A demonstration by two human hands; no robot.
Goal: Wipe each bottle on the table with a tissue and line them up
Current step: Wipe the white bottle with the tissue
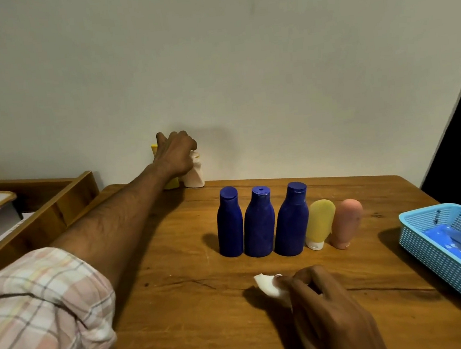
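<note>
Three dark blue bottles (258,222) stand upright in a row mid-table, with a yellow tube (319,223) and a pink tube (346,223) standing cap-down to their right. At the far edge by the wall stand a yellow bottle (171,182) and a white bottle (195,175). My left hand (176,154) reaches over these two and its fingers curl around the yellow bottle's top, hiding most of it. My right hand (322,304) rests on the table near the front and pinches a white tissue (269,285).
A light blue plastic basket (441,246) with a blue packet inside sits at the table's right edge. A wooden tray-like frame (64,197) with a white box lies to the left. The wall runs close behind the far bottles.
</note>
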